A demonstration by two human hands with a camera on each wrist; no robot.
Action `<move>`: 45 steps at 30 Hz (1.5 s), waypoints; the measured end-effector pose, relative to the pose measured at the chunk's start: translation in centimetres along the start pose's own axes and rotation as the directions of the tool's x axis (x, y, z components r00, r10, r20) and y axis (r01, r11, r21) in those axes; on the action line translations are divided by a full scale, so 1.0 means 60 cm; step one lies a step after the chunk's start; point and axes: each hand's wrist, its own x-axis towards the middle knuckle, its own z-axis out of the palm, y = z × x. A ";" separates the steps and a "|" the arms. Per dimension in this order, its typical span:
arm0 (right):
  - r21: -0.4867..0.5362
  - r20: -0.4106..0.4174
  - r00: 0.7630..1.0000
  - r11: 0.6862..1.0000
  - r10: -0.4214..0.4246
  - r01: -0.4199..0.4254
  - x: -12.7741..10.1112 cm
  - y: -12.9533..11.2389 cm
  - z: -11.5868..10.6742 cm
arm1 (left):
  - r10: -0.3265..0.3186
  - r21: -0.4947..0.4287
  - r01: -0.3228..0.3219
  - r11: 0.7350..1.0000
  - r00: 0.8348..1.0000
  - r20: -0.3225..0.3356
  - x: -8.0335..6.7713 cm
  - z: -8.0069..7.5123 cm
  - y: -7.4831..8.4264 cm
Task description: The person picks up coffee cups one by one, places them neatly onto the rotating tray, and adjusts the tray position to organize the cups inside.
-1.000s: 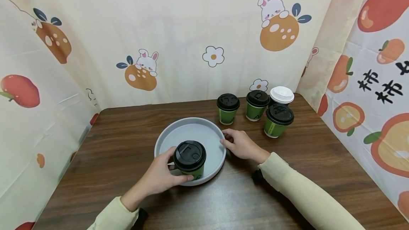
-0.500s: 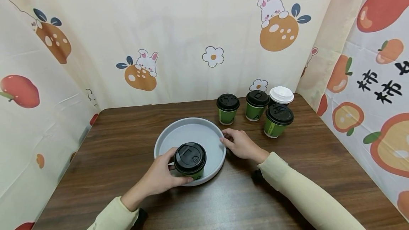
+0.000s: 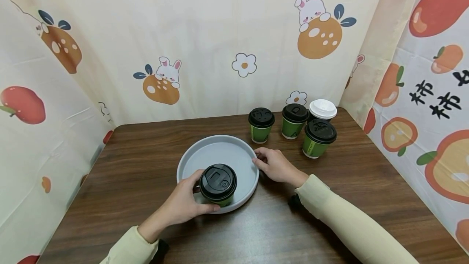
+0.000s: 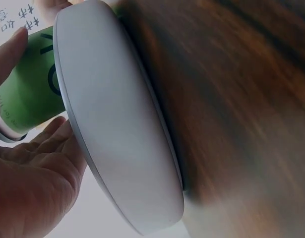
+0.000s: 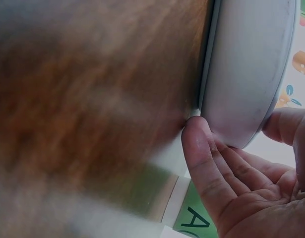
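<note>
A green paper coffee cup (image 3: 219,184) with a black lid stands upright at the near part of a round grey tray (image 3: 205,150). My left hand (image 3: 182,199) curves round the cup from the left, its thumb across the front and its fingers partly hidden behind. In the left wrist view the green cup wall (image 4: 30,84) shows past the tray's side (image 4: 117,124), beside the thumb. On the tray's right edge, my right hand (image 3: 275,165) holds the rim; in the right wrist view its thumb lies at the rim and its fingers (image 5: 212,168) against the outer wall.
Behind and to the right stand several more cups: a black-lidded one (image 3: 261,125), a second (image 3: 294,121), a third nearer (image 3: 318,138), and one with a white lid (image 3: 323,109). A printed curtain (image 3: 205,31) hangs along the back of the wooden table (image 3: 143,162).
The cup's lid sits very slightly lower in view than a second ago, and the left thumb has drawn a little to the left. The right hand and the tray stay where they were.
</note>
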 end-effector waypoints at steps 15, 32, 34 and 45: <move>-0.010 -0.001 1.000 1.000 0.013 -0.013 0.000 -0.001 0.001 | 0.063 -0.008 -0.063 0.998 0.997 0.054 -0.001 -0.025 -0.014; -0.007 0.004 1.000 1.000 0.025 -0.025 -0.005 -0.005 -0.001 | 0.007 0.300 0.048 0.953 0.984 -0.180 0.004 -0.078 -0.041; -0.004 0.005 1.000 1.000 0.028 -0.028 -0.005 -0.006 -0.001 | -0.010 0.313 0.071 0.947 0.981 -0.192 0.004 -0.083 -0.046; -0.005 0.012 0.998 0.998 0.056 -0.056 -0.007 -0.011 -0.001 | -0.104 0.309 0.166 0.936 0.973 -0.208 0.002 -0.098 -0.074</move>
